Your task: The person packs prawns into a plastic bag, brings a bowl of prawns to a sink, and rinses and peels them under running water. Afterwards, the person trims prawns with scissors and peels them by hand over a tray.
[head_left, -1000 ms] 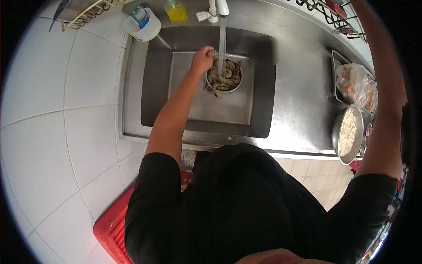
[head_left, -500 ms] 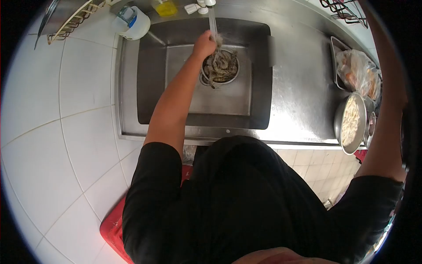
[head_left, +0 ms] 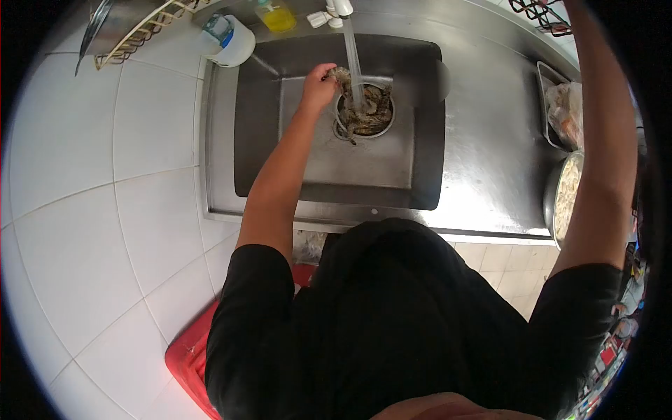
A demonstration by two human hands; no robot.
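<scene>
My left hand (head_left: 320, 87) is over the sink (head_left: 301, 157), its fingers closed around a greyish, striped shrimp (head_left: 341, 75). Just to its right, a round metal bowl (head_left: 393, 115) holds several more dark, striped shrimp (head_left: 371, 115). Water from the white faucet (head_left: 341, 8) runs straight down into that bowl. A small ring-shaped handle or rim shows at the bowl's lower left. My right arm reaches up along the right edge of the view; the hand itself lies outside the picture.
A white tub (head_left: 234, 47) and a bottle of yellow liquid (head_left: 280, 19) stand behind the sink. On the right counter are a metal tray (head_left: 544, 105) with a plastic bag (head_left: 567, 112) and a bowl of pale pieces (head_left: 565, 196). Wire racks (head_left: 150, 31) hang at upper left and right.
My left hand has moved out of the water stream to the left and slightly down, still holding a shrimp. The view has shifted; my right arm now covers more of the counter items.
</scene>
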